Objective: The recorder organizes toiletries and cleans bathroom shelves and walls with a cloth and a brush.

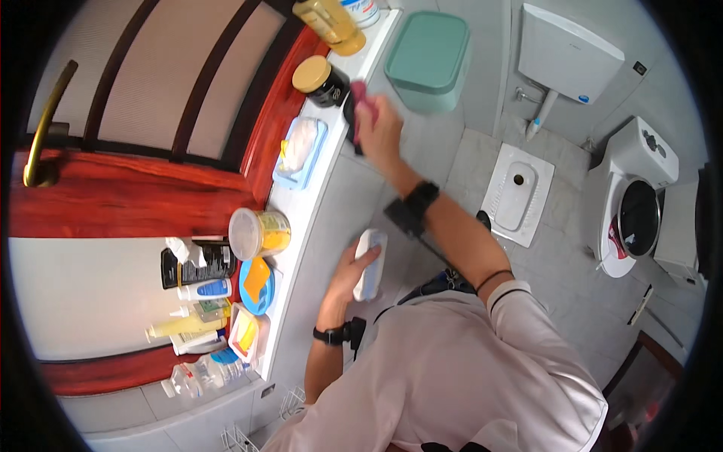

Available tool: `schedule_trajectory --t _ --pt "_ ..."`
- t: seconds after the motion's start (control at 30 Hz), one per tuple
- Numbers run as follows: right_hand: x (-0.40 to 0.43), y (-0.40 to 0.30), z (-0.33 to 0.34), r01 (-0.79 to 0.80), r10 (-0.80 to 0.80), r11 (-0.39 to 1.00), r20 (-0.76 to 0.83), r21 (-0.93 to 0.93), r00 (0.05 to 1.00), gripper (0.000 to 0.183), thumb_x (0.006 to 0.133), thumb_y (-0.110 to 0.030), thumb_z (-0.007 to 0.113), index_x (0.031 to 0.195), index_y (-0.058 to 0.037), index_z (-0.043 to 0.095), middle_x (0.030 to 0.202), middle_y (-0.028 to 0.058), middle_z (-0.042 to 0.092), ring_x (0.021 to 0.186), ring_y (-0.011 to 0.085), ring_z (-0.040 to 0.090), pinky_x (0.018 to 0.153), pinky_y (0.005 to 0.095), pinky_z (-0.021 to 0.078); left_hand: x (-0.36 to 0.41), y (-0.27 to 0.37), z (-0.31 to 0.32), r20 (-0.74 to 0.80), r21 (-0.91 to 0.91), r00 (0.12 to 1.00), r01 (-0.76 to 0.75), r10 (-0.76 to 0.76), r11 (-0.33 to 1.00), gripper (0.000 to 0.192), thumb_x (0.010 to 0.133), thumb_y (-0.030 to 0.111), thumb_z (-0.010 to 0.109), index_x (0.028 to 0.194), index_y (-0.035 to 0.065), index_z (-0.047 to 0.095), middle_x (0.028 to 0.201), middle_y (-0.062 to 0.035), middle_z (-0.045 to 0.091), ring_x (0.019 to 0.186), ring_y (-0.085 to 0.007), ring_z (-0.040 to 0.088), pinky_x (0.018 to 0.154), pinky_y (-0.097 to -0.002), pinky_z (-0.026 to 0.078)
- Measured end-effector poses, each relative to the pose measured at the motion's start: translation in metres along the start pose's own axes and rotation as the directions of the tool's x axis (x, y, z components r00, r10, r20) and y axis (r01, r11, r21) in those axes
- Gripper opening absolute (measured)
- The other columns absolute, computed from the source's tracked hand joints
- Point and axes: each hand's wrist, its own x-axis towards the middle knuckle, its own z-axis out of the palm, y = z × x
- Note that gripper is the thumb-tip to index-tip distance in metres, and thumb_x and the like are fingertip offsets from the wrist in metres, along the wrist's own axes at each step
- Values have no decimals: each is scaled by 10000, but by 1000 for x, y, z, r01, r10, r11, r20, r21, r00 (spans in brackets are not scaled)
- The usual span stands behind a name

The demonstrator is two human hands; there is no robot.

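My left hand (347,274) holds a white-and-pale-blue container (371,265) upright in front of my body, thumb across its face. Farther forward, my right hand (379,133) grips a dark pink cloth (366,101) at the shelf edge. A dark object (350,121) shows beside that cloth; blur hides what it is and whether I hold it. Right next to it stands a black jar with a tan lid (312,74). Nearer me on the white shelf (299,226) are a light blue tray (305,166) with a whitish item on it and a clear tub with yellow contents (274,233).
Bottles (206,291), a blue dish with an orange sponge (257,282) and a pink-rimmed box (247,339) crowd the shelf's near end. A yellow bottle (333,28) stands at its far end. Beyond are a green-lidded bin (432,51), a squat toilet (518,195) and a white toilet (604,203).
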Motion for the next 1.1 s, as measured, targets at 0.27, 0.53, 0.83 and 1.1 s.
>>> schedule_trajectory --t 0.27,0.53,0.83,1.1 --pt "-81 -6 -52 214 -205 975 584 55 786 118 853 -110 684 950 -70 630 898 134 609 784 395 615 697 476 507 -58 74 -21 19 -207 966 -248 257 947 619 930 131 677 1490 33 432 1274 -89 627 1143 -182 600 972 -318 488" --pt "44 -15 -89 246 -240 961 60 -126 969 255 824 -10 694 1068 -69 652 887 134 633 724 307 641 636 389 517 -21 127 20 -43 -289 896 -435 442 853 585 900 108 680 1440 16 475 1225 -70 631 1084 -155 601 943 -295 481" --pt "250 24 -122 593 -299 563 526 -576 796 195 808 -3 646 997 41 667 1028 216 632 961 400 616 862 464 511 38 186 88 -15 -238 906 -415 423 878 469 896 131 687 1334 36 549 1119 -50 626 1018 -113 577 895 -274 472" --pt "248 42 -96 645 -125 621 755 -446 643 439 681 61 596 1117 64 650 1148 231 638 1142 411 588 981 459 487 163 193 135 -176 294 505 -792 845 535 468 811 144 795 1205 21 576 1277 -76 622 973 -174 640 815 -322 531"
